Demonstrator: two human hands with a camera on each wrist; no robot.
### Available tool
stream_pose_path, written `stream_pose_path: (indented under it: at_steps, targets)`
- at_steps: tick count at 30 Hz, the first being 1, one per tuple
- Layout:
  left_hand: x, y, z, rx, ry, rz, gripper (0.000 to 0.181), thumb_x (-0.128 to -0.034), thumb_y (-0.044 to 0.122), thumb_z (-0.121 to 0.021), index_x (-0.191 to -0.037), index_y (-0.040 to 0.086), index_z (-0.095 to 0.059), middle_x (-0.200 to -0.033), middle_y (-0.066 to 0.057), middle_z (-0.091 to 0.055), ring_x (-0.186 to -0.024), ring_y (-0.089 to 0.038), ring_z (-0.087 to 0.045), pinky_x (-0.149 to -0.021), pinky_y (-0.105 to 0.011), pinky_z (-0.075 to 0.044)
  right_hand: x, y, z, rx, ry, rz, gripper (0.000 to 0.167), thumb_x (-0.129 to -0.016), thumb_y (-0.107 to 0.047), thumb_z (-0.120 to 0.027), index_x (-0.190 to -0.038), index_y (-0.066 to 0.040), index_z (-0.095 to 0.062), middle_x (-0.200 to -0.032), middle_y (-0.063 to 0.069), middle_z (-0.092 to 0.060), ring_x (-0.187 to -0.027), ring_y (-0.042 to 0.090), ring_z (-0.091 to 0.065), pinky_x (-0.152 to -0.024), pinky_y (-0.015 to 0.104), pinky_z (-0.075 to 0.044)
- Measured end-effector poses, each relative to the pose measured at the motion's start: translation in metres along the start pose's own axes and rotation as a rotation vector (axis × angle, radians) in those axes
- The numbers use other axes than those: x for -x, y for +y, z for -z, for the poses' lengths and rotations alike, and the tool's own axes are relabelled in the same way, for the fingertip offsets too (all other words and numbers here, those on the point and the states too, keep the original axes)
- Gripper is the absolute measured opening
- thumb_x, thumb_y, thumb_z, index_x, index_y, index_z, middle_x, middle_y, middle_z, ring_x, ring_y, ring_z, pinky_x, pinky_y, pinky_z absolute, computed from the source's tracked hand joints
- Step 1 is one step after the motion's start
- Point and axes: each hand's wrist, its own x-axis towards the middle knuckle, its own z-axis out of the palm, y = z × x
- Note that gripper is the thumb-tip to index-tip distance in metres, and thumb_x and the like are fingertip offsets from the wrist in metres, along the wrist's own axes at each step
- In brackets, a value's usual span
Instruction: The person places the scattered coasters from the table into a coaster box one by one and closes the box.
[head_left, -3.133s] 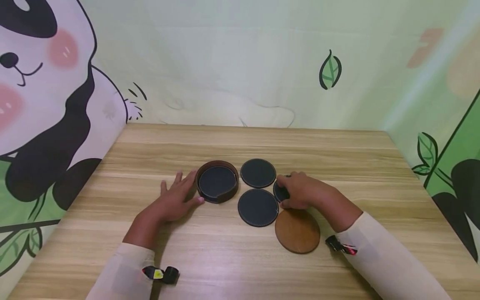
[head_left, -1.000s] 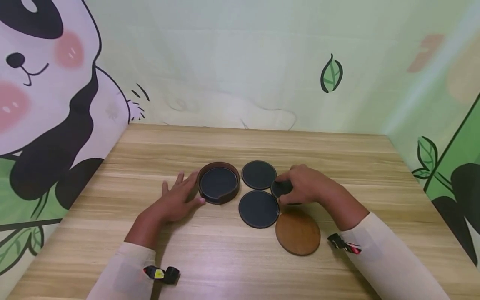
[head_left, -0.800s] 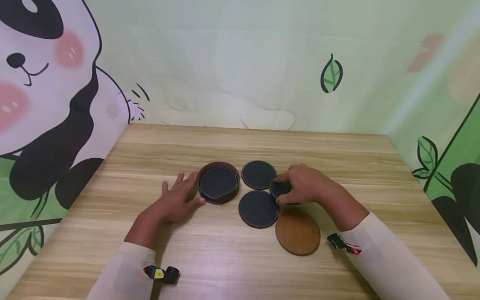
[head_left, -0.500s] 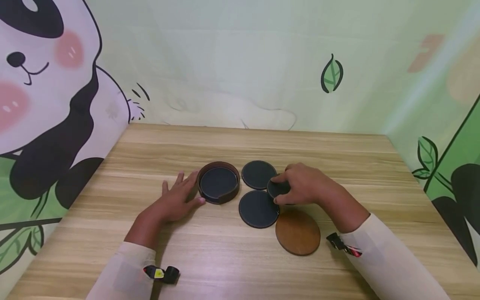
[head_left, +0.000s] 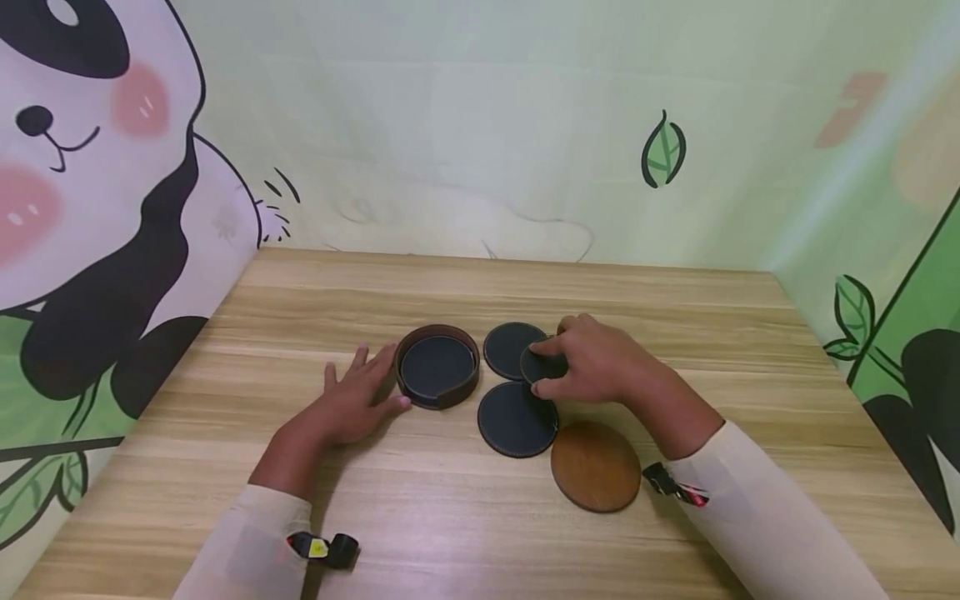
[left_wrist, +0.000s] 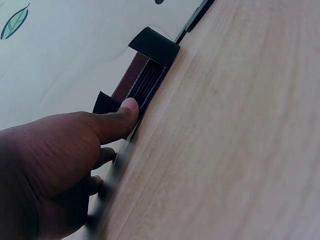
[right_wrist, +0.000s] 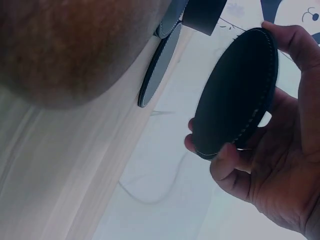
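Note:
In the head view my left hand [head_left: 348, 404] rests on the table against the left side of a round dark coaster holder [head_left: 472, 375], fingers spread. The left wrist view shows its thumb touching the holder [left_wrist: 152, 44] beside a cut-out, where several stacked coasters [left_wrist: 145, 82] show. My right hand [head_left: 603, 362] holds a round black coaster [head_left: 545, 367] between thumb and fingers. That stitched coaster [right_wrist: 235, 95] is tilted and off the table in the right wrist view. In the head view it partly overlaps two black coasters, a farther one [head_left: 508, 346] and a nearer one [head_left: 516, 425].
A brown disc [head_left: 596, 467], coaster-sized, lies at the front right of the black ones. All this stands on a wood-grain table [head_left: 450, 525]. Behind the table's far edge hangs a pale backdrop [head_left: 450, 125] with a panda drawing [head_left: 161, 242] at left.
My right hand has lifted the black coaster from its place beside the other two and carried it left, partly over them. The left hand has stayed by the holder.

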Motion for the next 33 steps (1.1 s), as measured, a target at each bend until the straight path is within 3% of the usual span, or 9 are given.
stream_pose_path:
  at_steps: [13,33]
  targets:
    - [0.000,0.002,0.001,0.001,0.005,-0.007,0.088,-0.1069,0.042,-0.064,-0.172,0.006,-0.015,-0.174,-0.023,-0.023,-0.161,-0.054,-0.002,-0.115,-0.083,0.012,-0.019,-0.018,-0.001,0.090,0.072,0.019,0.062,-0.091,-0.060,-0.069,-0.141,-0.024,-0.073,-0.116,0.016,-0.063,-0.095,0.025,-0.053,-0.067,0.039,-0.051]
    - [0.001,0.003,0.000,-0.002,-0.005,0.010,0.089,-0.1071,0.041,-0.064,-0.172,0.005,-0.014,-0.174,-0.024,-0.022,-0.162,-0.052,0.000,-0.116,-0.082,0.012,-0.051,-0.058,-0.001,0.112,0.024,0.038,0.066,-0.093,-0.065,-0.066,-0.145,-0.026,-0.070,-0.117,0.012,-0.063,-0.103,0.024,-0.054,-0.074,0.040,-0.055]
